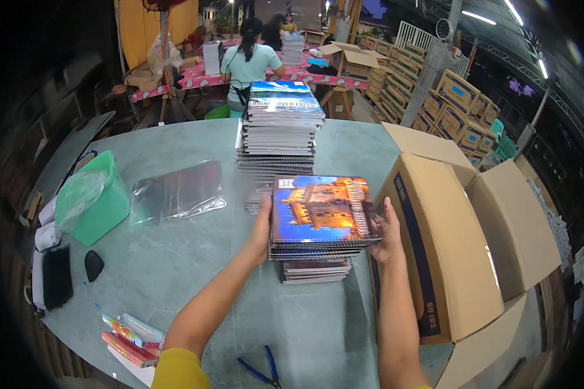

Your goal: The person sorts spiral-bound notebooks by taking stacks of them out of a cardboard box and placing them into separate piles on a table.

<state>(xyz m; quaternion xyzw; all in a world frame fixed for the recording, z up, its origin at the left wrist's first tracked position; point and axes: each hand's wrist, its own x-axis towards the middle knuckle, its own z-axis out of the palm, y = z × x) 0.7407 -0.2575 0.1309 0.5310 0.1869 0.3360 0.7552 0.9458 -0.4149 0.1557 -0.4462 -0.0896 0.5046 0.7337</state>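
Observation:
Between my two hands is a stack of spiral-bound notebooks (321, 211), the top cover showing a lit castle against a blue sky. My left hand (262, 227) presses on the stack's left side. My right hand (388, 232) grips its right side, thumb up and fingers curled at the edge. Just below them sits a smaller pile of notebooks (315, 272); whether the two piles touch is hard to tell. Behind stands a taller stack of notebooks (282, 120) with a waterfall-like landscape on its top cover.
An open cardboard box (451, 240) lies to my right. At left are a green bin (100, 198), a clear plastic sleeve (178, 191) and a black computer mouse (93, 266). Blue-handled pliers (266, 373) lie near me. A person (250, 61) works at a pink-covered table ahead.

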